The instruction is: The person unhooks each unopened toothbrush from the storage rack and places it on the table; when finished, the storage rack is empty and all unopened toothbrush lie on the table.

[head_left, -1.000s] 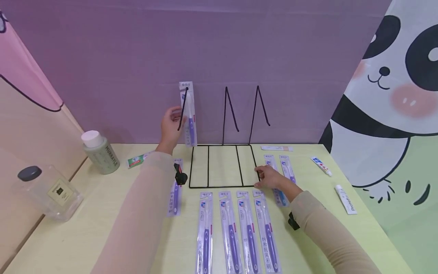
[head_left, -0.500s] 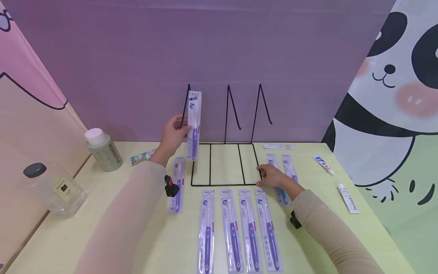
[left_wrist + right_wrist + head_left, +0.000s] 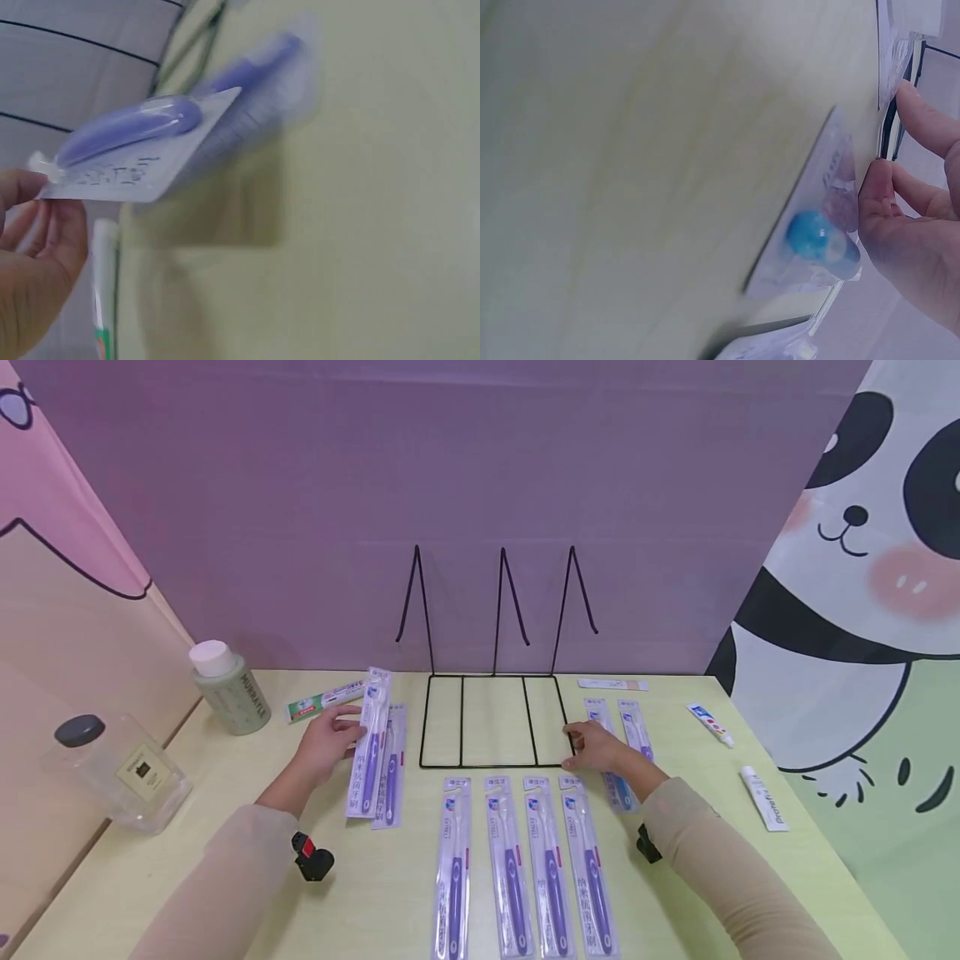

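The left hand (image 3: 34, 255) pinches a purple toothbrush in a clear pack (image 3: 135, 146), seen close by the wrist camera. The right hand (image 3: 596, 747) rests with loose fingers on the black wire rack (image 3: 491, 722); its palm is hidden.

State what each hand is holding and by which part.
The left hand pinches a packaged purple toothbrush by the left edge of its card, about midway. The right hand grips nothing; its fingers rest at the wire rack's right front corner.
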### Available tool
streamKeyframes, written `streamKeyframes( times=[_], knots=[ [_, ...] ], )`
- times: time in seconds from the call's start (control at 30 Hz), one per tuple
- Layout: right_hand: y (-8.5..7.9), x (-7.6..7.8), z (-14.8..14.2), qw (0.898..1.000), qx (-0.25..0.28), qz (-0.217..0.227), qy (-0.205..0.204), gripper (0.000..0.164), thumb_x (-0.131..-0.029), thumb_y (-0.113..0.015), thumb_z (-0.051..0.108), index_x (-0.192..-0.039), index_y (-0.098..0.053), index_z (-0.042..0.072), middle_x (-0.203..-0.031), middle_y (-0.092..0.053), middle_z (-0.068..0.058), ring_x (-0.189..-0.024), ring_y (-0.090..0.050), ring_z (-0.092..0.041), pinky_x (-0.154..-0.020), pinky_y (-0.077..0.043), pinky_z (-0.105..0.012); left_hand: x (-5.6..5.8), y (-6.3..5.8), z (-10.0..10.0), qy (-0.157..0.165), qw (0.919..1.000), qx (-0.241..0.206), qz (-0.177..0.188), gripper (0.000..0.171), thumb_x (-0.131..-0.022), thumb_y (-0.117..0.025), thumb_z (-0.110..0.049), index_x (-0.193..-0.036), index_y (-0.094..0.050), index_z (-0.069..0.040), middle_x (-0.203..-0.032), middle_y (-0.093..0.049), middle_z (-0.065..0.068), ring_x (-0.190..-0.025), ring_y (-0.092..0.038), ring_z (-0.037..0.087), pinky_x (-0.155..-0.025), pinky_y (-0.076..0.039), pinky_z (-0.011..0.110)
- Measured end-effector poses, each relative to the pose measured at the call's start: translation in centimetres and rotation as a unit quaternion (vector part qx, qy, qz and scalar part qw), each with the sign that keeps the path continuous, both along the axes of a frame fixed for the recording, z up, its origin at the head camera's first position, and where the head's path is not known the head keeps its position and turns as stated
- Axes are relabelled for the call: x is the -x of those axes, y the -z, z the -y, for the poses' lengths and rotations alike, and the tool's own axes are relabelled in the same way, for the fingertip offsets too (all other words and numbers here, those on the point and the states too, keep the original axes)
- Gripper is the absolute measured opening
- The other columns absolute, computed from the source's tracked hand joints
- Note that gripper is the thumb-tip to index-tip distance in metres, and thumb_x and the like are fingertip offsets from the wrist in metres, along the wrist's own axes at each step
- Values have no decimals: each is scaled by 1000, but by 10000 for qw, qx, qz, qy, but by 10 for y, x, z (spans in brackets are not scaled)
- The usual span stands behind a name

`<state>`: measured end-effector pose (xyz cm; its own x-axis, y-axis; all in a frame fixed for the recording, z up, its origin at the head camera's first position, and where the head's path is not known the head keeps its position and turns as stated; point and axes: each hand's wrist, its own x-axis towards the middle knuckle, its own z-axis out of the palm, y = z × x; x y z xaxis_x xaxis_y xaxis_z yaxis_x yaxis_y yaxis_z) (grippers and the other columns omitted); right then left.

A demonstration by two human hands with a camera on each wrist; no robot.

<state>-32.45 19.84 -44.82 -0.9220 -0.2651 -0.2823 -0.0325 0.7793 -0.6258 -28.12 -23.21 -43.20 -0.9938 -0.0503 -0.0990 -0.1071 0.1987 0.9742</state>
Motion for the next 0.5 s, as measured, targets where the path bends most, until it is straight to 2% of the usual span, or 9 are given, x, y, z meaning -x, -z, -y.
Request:
streamKeyframes(
  times=[0.07,0.17,0.3,0.43,0.5],
  knots=[
    [0,0,0,10000,-39,-3,1,69,-77,-73,16,-136,-38,6,-118,-41,-11,-109,-43,-26,-89,-40,-40,-7,7,7,-30,9996,184,216,42,-91,-50,-6,-131,-37,1,-115,-49,25,-82,-59,19,-69,-51,31],
    [1,0,0,10000,-60,-28,-25,69,-77,-73,16,-136,-38,6,-117,-41,-11,-109,-43,-26,-89,-40,-40,-13,15,13,-160,9988,190,420,43,-90,-49,-4,-130,-36,5,-113,-50,27,-77,-60,18,-68,-52,32],
    [0,-1,1,10000,-31,-55,-27,69,-77,-73,15,-135,-39,6,-116,-41,-11,-108,-43,-26,-89,-40,-40,-14,24,18,-233,9964,553,605,43,-89,-49,-4,-128,-37,9,-110,-51,27,-77,-59,19,-67,-52,31],
    [0,1,1,9999,-91,-74,-66,69,-77,-74,17,-135,-38,5,-115,-42,-11,-108,-43,-26,-88,-40,-40,-13,27,18,-285,9871,1409,709,40,-88,-48,-6,-124,-41,10,-105,-52,23,-78,-57,21,-63,-50,28],
    [-1,3,1,9998,-155,-103,-110,70,-77,-73,18,-136,-38,5,-115,-42,-12,-109,-44,-26,-88,-40,-40,-15,24,17,-309,9785,1909,713,38,-87,-47,-7,-121,-44,10,-105,-52,23,-83,-55,25,-66,-48,31]
  ],
)
